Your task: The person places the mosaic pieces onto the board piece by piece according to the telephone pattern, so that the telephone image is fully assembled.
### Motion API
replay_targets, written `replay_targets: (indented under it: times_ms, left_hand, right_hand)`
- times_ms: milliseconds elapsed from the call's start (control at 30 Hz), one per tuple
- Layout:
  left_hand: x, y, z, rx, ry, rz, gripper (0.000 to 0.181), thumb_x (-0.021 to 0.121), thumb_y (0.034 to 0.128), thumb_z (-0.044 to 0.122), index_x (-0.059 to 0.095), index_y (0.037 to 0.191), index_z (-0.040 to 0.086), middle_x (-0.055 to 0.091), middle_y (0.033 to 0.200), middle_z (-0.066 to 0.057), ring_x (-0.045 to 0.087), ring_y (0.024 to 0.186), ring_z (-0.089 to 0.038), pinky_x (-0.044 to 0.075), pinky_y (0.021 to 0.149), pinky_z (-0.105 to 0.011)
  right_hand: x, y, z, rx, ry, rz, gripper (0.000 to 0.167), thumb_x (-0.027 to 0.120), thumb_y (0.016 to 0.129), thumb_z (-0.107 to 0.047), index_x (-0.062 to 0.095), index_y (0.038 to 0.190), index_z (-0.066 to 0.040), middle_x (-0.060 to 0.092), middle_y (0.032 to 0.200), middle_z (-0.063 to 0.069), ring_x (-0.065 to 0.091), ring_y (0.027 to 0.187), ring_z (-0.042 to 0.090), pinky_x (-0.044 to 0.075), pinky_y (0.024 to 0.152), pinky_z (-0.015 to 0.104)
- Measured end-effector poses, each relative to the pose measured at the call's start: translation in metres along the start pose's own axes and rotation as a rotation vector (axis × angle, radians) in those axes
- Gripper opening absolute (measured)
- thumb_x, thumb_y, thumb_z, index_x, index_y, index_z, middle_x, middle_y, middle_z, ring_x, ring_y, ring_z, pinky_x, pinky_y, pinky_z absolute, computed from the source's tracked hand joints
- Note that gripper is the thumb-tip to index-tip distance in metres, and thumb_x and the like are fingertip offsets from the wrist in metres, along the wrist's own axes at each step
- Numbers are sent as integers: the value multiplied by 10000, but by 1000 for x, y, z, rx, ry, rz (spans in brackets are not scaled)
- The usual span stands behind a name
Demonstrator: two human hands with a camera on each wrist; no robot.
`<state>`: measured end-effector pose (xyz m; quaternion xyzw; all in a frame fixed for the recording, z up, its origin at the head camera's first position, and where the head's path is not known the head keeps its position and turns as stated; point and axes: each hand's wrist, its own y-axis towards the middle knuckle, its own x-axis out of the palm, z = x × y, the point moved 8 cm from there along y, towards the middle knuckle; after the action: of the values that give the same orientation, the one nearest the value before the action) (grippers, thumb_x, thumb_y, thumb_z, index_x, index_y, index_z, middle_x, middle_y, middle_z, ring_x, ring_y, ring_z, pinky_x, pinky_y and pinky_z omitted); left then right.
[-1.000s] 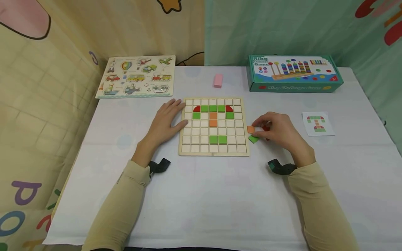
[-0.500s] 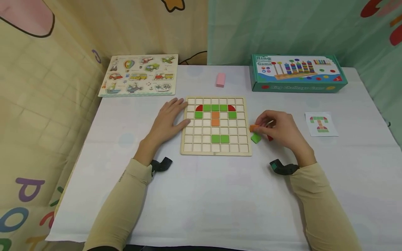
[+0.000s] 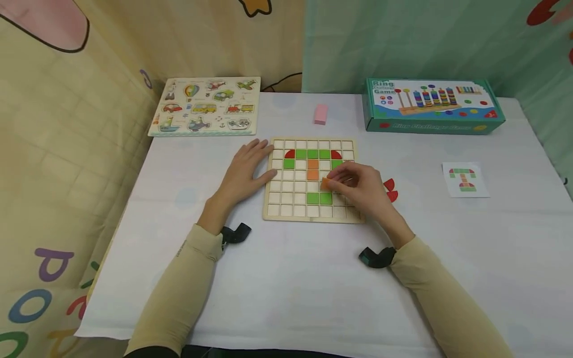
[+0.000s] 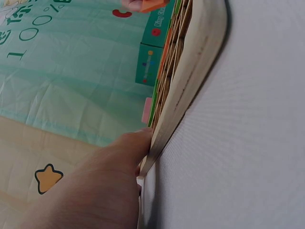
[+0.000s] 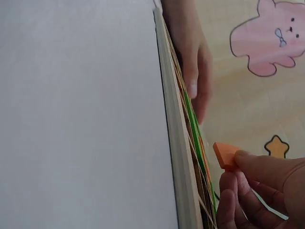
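Observation:
A wooden grid board (image 3: pixel 286 198) lies on the table. My left hand (image 3: pixel 243 169) rests along its left edge, fingers straight and thumb spread. Between thumb and fingers, my right hand (image 3: pixel 360 186) pinches an orange square tile (image 5: pixel 225 155) above the board, just below the column of orange tiles (image 3: pixel 312 174). Green tiles (image 3: pixel 313 153) form a row near the top, with a red rounded tile (image 3: pixel 290 154) at either end. Lower down sits a pair of green tiles (image 3: pixel 319 198). Two red rounded pieces (image 3: pixel 392 196) lie on the table beyond my right hand, which covers part of the board.
A pattern card (image 3: pixel 466 180) lies to the right. At the back are a vehicle picture puzzle (image 3: pixel 204 107), a pink block (image 3: pixel 320 114) and a green Ring Challenge Game box (image 3: pixel 434 107). The white table (image 3: pixel 286 288) extends towards me.
My right hand has picked up the orange tile from beside the board and carried it left over the grid. The green tile beside the board is out of sight. My left hand stays put.

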<state>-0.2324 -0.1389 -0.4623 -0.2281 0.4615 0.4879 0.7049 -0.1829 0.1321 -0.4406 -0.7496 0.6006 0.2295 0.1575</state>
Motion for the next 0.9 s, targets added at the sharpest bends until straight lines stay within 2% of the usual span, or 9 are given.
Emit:
replay_targets:
  times_ms: [133, 267, 467, 633, 900]
  left_hand:
    - [0, 0, 2, -6, -4, 10, 689, 652, 1023, 412, 443, 1608, 114, 364, 1708, -95, 209, 1630, -289, 80, 1360, -454]
    - [-1, -1, 2, -5, -6, 16, 688, 656, 1021, 409, 451, 1602, 104, 372, 1703, -105, 218, 1626, -300, 88, 1359, -464]
    - [-1, 0, 2, -2, 5, 8, 697, 652, 1022, 430, 443, 1609, 117, 368, 1706, -95, 216, 1628, -289, 86, 1360, -456]
    - [-1, 1, 3, -7, 16, 1, 694, 647, 1027, 433, 440, 1610, 118, 365, 1707, -96, 213, 1629, -288, 85, 1360, -452]
    - [0, 0, 3, -14, 13, -4, 701, 642, 1027, 435, 429, 1617, 120, 353, 1713, -92, 200, 1633, -284, 75, 1360, -450]
  right_hand:
    - [18, 5, -9, -30, 1, -6, 164, 814, 949, -209, 773, 1062, -97, 765, 951, 55, 688, 808, 190, 553, 705, 154]
    - [25, 3, -12, -97, -37, 59, 131, 814, 948, -204, 785, 1041, -117, 770, 919, 18, 641, 749, 150, 514, 655, 176]
    - [28, -4, -15, -235, -126, 149, 177, 841, 921, -196, 810, 1068, -102, 745, 942, 17, 588, 727, 137, 471, 624, 213]
    - [30, -8, -18, -306, -160, 172, 239, 855, 902, -172, 800, 1112, -70, 743, 998, 51, 628, 769, 154, 528, 657, 278]
    - [33, -12, -22, -339, -174, 165, 147, 842, 909, -123, 806, 1041, -70, 732, 1030, 52, 702, 838, 176, 625, 739, 372]
